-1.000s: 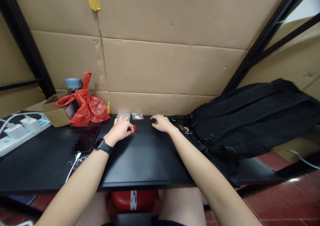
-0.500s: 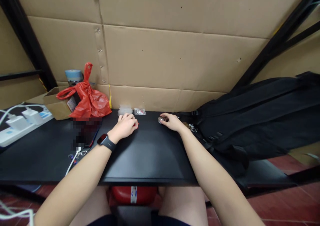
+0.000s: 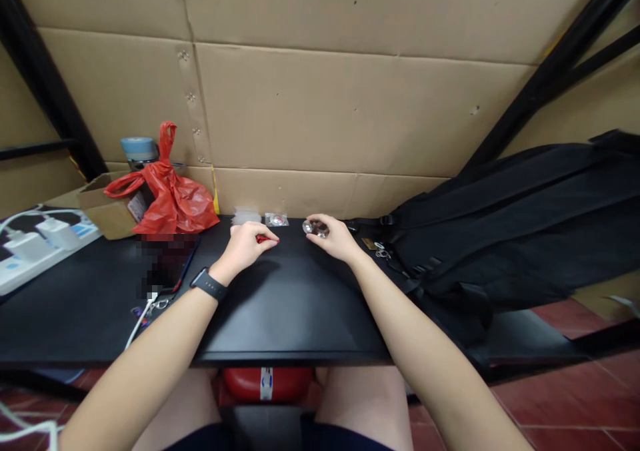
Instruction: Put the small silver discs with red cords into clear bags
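Above the black tabletop [image 3: 295, 311], my left hand [image 3: 246, 246] pinches a small red object [image 3: 261, 238], mostly covered by the fingers; its kind does not show. My right hand [image 3: 336, 239] grips a small round shiny object [image 3: 316, 228], silvery with brown tones, between thumb and fingers. The two hands are apart. Behind my left hand lies a stack of clear plastic bags [image 3: 246, 216]. Beside the stack, a small clear packet [image 3: 277, 220] with something white and red inside rests near the cardboard wall.
At left stand a red plastic bag [image 3: 175, 201], a cardboard box [image 3: 107, 208] and a white power strip [image 3: 45, 258]. A phone [image 3: 173, 264] lies in front, its cable attached. A black backpack [image 3: 510, 224] fills the right side, with keys [image 3: 383, 251] by it. Cardboard [image 3: 310, 111] walls the back.
My left hand has lifted and turned, so the red object shows between thumb and fingers. My right hand has raised the round shiny object slightly and tilted it. The view has shifted a little.
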A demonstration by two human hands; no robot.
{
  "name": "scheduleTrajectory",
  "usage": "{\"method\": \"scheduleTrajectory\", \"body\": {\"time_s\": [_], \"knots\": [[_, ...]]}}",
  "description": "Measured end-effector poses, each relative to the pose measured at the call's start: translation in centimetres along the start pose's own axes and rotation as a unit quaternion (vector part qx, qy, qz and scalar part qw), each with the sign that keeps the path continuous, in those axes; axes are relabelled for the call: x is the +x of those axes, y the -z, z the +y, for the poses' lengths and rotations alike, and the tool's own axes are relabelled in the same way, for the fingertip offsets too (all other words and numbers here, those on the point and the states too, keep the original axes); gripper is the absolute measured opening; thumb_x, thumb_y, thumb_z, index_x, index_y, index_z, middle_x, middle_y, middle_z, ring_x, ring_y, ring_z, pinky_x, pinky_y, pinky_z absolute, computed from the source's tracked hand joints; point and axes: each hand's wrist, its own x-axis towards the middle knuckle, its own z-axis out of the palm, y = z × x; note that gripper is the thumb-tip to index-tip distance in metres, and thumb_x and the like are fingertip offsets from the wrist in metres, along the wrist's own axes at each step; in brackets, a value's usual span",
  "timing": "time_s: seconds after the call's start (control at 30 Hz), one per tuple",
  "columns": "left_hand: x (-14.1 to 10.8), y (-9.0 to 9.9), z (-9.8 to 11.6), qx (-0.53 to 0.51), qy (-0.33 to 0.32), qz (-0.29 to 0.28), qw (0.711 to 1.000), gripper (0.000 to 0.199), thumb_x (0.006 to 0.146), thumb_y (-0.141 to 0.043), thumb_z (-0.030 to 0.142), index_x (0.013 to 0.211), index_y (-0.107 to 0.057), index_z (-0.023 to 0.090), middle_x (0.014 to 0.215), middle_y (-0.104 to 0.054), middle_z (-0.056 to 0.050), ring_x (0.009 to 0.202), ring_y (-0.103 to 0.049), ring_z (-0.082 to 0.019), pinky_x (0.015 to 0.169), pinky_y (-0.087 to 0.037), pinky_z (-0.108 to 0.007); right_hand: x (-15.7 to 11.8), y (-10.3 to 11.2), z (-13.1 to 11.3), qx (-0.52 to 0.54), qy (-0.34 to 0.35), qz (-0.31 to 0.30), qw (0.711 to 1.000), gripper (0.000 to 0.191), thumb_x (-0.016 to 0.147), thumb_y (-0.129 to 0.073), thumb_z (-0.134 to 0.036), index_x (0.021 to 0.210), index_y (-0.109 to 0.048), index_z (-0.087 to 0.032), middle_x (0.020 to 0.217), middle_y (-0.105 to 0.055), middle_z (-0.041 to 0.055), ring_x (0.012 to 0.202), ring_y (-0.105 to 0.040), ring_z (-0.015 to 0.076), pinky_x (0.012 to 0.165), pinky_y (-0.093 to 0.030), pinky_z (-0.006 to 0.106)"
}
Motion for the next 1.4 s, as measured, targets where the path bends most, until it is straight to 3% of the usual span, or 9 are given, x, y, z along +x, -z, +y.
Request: {"method": "scheduleTrajectory", "body": {"time_s": [0.13, 0.23, 0.43, 0.67, 1.1, 1.4], "knots": [[0.0, 0.0, 0.0, -0.037, 0.018, 0.027, 0.999, 0.007, 0.078, -0.072, 0.030, 0.082, -0.072, 0.025, 0.090, -0.077, 0.001, 0.092, -0.070, -0.021, 0.092, -0.046, -0.034, -0.3, -0.6, -3.4, 0.070, 0.049, 0.007, 0.996, 0.042, 0.075, -0.069, -0.026, 0.117, -0.063, -0.022, 0.112, -0.070, 0.0071, 0.095, -0.067, 0.0218, 0.080, -0.053, 0.034], [0.0, -0.1, -0.1, -0.085, 0.018, 0.048, 0.995, 0.018, 0.078, -0.073, 0.028, 0.095, -0.066, 0.025, 0.087, -0.077, 0.002, 0.092, -0.071, -0.020, 0.095, -0.045, -0.036, -0.5, -1.2, -5.6, 0.116, 0.088, 0.022, 0.989, 0.043, 0.074, -0.070, -0.023, 0.116, -0.062, -0.023, 0.112, -0.070, 0.0065, 0.095, -0.067, 0.0215, 0.078, -0.054, 0.033], [0.0, -0.7, -0.3, -0.184, 0.001, 0.067, 0.981, 0.027, 0.076, -0.074, 0.028, 0.098, -0.059, 0.023, 0.092, -0.075, 0.000, 0.092, -0.071, -0.020, 0.094, -0.047, -0.035, -0.8, -2.1, -7.9, 0.172, 0.114, 0.058, 0.977, 0.042, 0.074, -0.071, -0.021, 0.115, -0.062, -0.023, 0.111, -0.071, 0.0071, 0.098, -0.068, 0.0216, 0.078, -0.055, 0.033], [0.3, -0.9, 0.3, -0.298, -0.006, 0.060, 0.953, 0.026, 0.074, -0.073, 0.024, 0.093, -0.056, 0.019, 0.094, -0.070, -0.004, 0.089, -0.070, -0.019, 0.085, -0.052, -0.031, -1.0, -2.2, -8.6, 0.204, 0.111, 0.061, 0.971, 0.041, 0.076, -0.073, -0.022, 0.115, -0.062, -0.023, 0.113, -0.071, 0.0079, 0.103, -0.068, 0.0222, 0.079, -0.055, 0.033], [0.1, -1.4, 0.6, -0.295, 0.011, 0.070, 0.953, 0.026, 0.075, -0.069, 0.017, 0.094, -0.053, 0.020, 0.088, -0.069, -0.001, 0.088, -0.070, -0.018, 0.086, -0.051, -0.030, -1.2, -2.5, -8.2, 0.236, 0.086, 0.080, 0.965, 0.042, 0.074, -0.081, -0.035, 0.111, -0.063, -0.024, 0.110, -0.072, 0.0075, 0.101, -0.070, 0.0233, 0.080, -0.055, 0.035], [-0.2, -1.1, 1.1, -0.284, -0.003, 0.088, 0.955, 0.025, 0.075, -0.068, 0.017, 0.096, -0.053, 0.020, 0.093, -0.068, -0.002, 0.088, -0.071, -0.017, 0.085, -0.051, -0.029, -1.2, -2.8, -8.3, 0.252, 0.026, 0.074, 0.965, 0.033, 0.072, -0.082, -0.042, 0.094, -0.065, -0.023, 0.111, -0.074, 0.0075, 0.101, -0.069, 0.0244, 0.079, -0.054, 0.035]]}}
